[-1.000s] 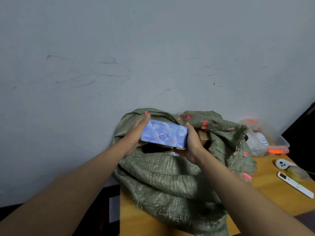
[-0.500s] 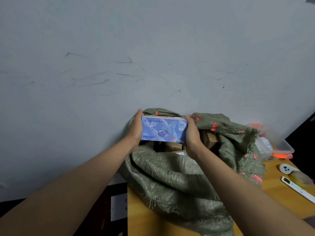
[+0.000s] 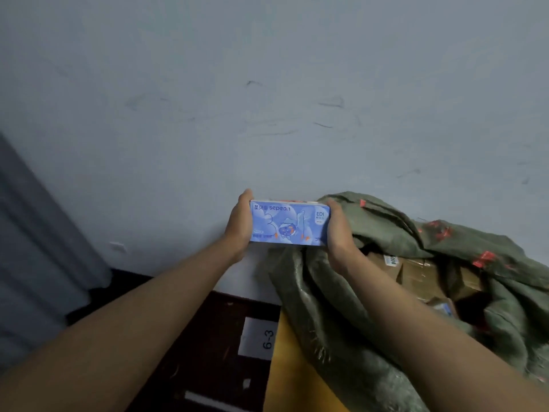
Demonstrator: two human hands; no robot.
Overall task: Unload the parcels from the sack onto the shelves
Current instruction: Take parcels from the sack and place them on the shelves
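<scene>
Blue printed cardboard, this box looks light and stiff, so I clamp its two short ends, left hand and right hand curled round them, holding it in the air left of the sack, against the far wall.

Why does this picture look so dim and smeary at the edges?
Head view: dim, flat light with a bluish cast. The blue box in both hands is sharp enough to read; the grey surface at far left is smeared. The wide lens stretches the forearms, and the green sack's opening sinks into shadow.
</scene>
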